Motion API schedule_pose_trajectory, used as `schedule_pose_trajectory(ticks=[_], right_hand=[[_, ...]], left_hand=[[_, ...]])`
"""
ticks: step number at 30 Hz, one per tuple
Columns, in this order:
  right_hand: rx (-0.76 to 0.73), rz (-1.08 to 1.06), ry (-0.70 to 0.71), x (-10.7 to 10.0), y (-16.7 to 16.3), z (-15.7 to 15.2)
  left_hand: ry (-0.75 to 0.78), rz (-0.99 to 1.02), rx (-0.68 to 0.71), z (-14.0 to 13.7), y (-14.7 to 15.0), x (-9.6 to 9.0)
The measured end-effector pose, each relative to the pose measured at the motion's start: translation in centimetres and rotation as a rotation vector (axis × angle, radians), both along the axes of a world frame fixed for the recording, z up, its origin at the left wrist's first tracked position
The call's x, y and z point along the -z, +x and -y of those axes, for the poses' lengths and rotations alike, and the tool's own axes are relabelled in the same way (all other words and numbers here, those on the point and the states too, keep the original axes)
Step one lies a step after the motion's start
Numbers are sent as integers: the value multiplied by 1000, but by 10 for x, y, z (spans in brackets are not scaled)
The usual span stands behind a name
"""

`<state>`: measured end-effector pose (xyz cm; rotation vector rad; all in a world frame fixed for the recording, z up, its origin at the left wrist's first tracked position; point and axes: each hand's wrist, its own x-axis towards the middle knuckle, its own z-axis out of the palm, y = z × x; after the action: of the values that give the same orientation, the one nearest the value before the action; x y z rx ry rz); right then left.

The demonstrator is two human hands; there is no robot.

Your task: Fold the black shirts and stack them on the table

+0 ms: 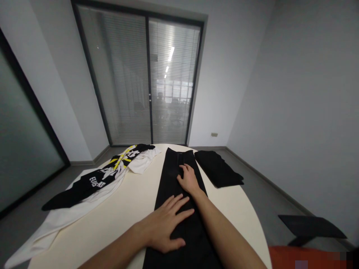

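Black trousers [174,179] lie lengthwise down the middle of the table, their waist end at the far side and the near end cut off by the frame. Flat on the cloth rests my left hand [166,224], fingers spread and holding nothing. Farther up, my right hand [188,179] touches the trousers just below a dark strip near the waist. Its fingers are slightly bent and apart, with no cloth visibly gripped.
A folded black garment [218,168] lies right of the trousers. To the left, a white, black and yellow printed garment [112,173] spreads loosely over the edge of the pale round table [129,209]. A chair's black armrest [312,226] stands at lower right.
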<state>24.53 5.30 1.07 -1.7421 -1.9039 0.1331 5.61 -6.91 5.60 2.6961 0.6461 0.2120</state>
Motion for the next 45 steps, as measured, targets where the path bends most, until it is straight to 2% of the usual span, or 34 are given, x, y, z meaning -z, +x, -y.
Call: schedule_pose_trajectory(ticks=[5, 13, 17, 22, 28, 32, 37, 41, 45], right_hand=[[-27, 164, -229, -1, -1, 2], [-211, 311, -462, -45, 7, 9], [-201, 270, -356, -38, 17, 6], [-179, 233, -268, -15, 23, -1], [-75, 157, -157, -10, 16, -6], [26, 114, -208, -13, 5, -22], [144, 94, -286, -19, -11, -58], [246, 79, -280, -19, -22, -79], [280, 81, -229, -17, -27, -88]], left_hand=[[-40, -98, -16, 2, -1, 6], [52, -4, 28, 4, -1, -8], [61, 15, 94, -5, -2, -1], [-13, -70, 44, -10, -2, 7], [-32, -70, 46, -9, -1, 9], [-36, -34, 49, -10, -3, 11], [-50, -29, 55, -11, -5, 10], [-34, -19, 64, -13, -6, 10], [-26, -11, 75, -15, -7, 10]])
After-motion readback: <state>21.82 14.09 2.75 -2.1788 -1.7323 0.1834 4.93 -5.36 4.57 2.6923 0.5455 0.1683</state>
